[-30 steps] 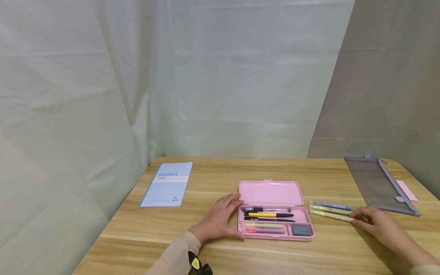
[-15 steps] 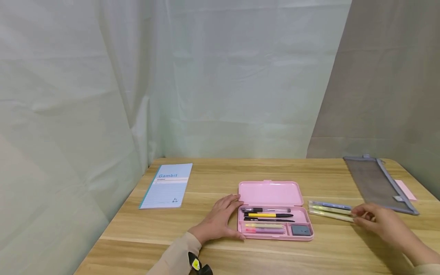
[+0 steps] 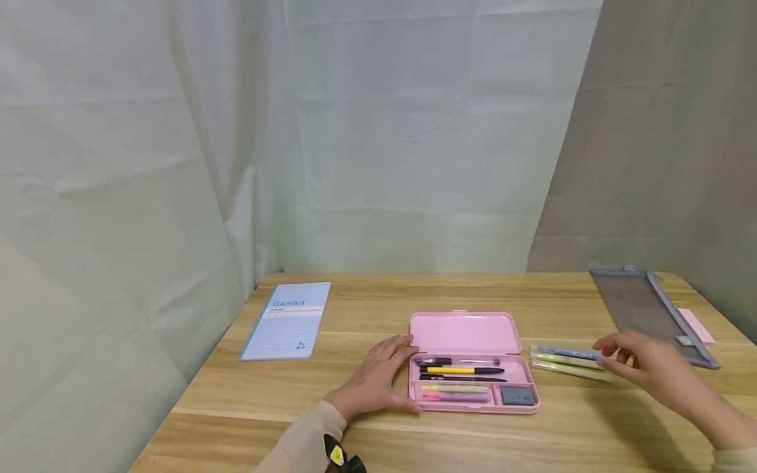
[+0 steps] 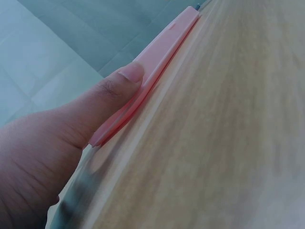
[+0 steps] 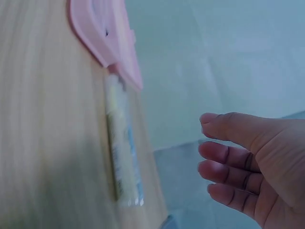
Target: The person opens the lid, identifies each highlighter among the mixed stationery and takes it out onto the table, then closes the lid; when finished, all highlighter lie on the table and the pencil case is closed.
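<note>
A pink pencil case (image 3: 466,332) lies open on the table. Its long compartment holds a clear pen (image 3: 473,361), a yellow-and-black pen (image 3: 467,370) and a black pen (image 3: 464,378). Below them are yellow and pink highlighters (image 3: 455,397) and a dark grey block (image 3: 517,396). My left hand (image 3: 378,381) rests along the case's left end; its straight thumb (image 4: 112,88) presses the front edge. Right of the case lies a clear sleeve of highlighters (image 3: 570,361), blue, yellow-green and pale yellow. My right hand (image 3: 656,374) is raised above its right end, fingers loosely bent, holding nothing.
A light-blue notebook (image 3: 286,322) lies at the table's far left. At the back right is a grey mesh zip pouch (image 3: 639,309), with a pink slip (image 3: 698,326) beside it. Cloth curtains (image 3: 414,164) hang behind the table (image 3: 367,302).
My right hand has come off the right end of the highlighter sleeve and lifted up above it. The sleeve stays on the table. My left hand has stayed at the pencil case.
</note>
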Demonstrator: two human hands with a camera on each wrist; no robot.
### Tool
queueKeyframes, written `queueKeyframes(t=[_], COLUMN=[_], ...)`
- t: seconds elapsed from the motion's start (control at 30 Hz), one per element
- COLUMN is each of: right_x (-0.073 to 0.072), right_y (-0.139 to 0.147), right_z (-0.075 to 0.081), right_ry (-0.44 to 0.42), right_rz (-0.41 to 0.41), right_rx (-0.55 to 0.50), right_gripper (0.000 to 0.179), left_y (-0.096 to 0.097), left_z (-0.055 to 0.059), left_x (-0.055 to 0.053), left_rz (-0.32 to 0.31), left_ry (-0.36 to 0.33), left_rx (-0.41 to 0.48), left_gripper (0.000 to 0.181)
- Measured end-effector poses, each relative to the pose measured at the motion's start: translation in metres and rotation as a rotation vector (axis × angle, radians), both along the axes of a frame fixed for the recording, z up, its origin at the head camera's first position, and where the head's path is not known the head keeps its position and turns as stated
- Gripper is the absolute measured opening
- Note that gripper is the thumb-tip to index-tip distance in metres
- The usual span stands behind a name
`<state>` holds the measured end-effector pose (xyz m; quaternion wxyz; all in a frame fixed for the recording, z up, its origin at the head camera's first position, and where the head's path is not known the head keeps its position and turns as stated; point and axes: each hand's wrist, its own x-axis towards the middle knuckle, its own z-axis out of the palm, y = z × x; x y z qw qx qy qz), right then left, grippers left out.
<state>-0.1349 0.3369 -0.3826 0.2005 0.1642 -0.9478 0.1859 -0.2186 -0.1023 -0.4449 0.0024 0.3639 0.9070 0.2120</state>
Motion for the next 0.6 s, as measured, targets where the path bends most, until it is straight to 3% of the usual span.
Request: queueKeyframes(t=[0.17, 0.43, 0.6], right_x=[-0.003, -0.004, -0.006], right_y=[-0.01, -0.026, -0.039], right_z=[0.012, 0.027, 0.03], right_ry=[0.047, -0.013, 0.043], right_rz=[0.028, 0.049, 0.11], right_rx=[0.029, 0.043, 0.034], right_gripper=[0.022, 0.021, 0.024], left_y=[0.0, 0.0, 0.0], left_z=[0.0, -0.001, -0.001], left_x=[0.0, 0.0, 0.0], left_rz=[0.004, -0.006, -0.003], left_ry=[-0.005, 0.008, 0.0], left_rx=[-0.001, 0.021, 0.012], left_gripper=[0.098, 0.098, 0.098])
